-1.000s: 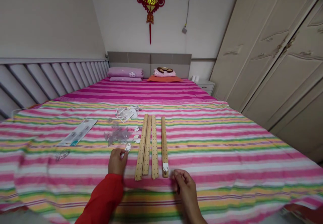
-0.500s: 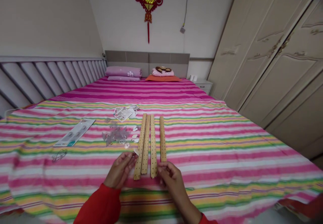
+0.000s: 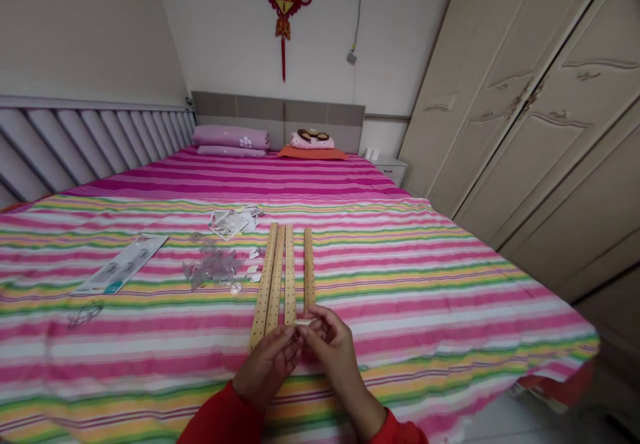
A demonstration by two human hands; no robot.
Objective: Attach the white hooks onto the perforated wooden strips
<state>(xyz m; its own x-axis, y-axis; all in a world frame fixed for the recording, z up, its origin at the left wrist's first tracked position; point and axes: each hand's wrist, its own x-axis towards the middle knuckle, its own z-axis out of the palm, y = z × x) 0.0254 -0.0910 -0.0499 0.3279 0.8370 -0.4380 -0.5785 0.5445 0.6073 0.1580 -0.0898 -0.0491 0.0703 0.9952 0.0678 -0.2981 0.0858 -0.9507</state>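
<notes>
My left hand (image 3: 273, 362) and my right hand (image 3: 327, 342) meet low in the middle of the head view. Both have their fingers closed, and a small white flat piece (image 3: 303, 322) is pinched between them; its kind is too small to make out. Just beyond lie several pale wooden strips with rows of small dark holes. The leftmost strip (image 3: 264, 284) is partly behind my left hand. Another strip (image 3: 290, 271) ends by my fingertips, and the rightmost strip (image 3: 309, 264) runs behind my right hand.
Left of the strips are small white pieces (image 3: 254, 269), a heap of crumpled transparent plastic (image 3: 215, 267) and a round transparent disc (image 3: 236, 288). Beyond them are flat packets (image 3: 229, 224). A long blister card (image 3: 125, 264) and thin wire loops (image 3: 85, 314) lie farther left on the striped bedspread (image 3: 425, 297).
My left hand has moved right with the small white piece and met my right hand, which has left the lower ends of the strips. The view has turned slightly right.
</notes>
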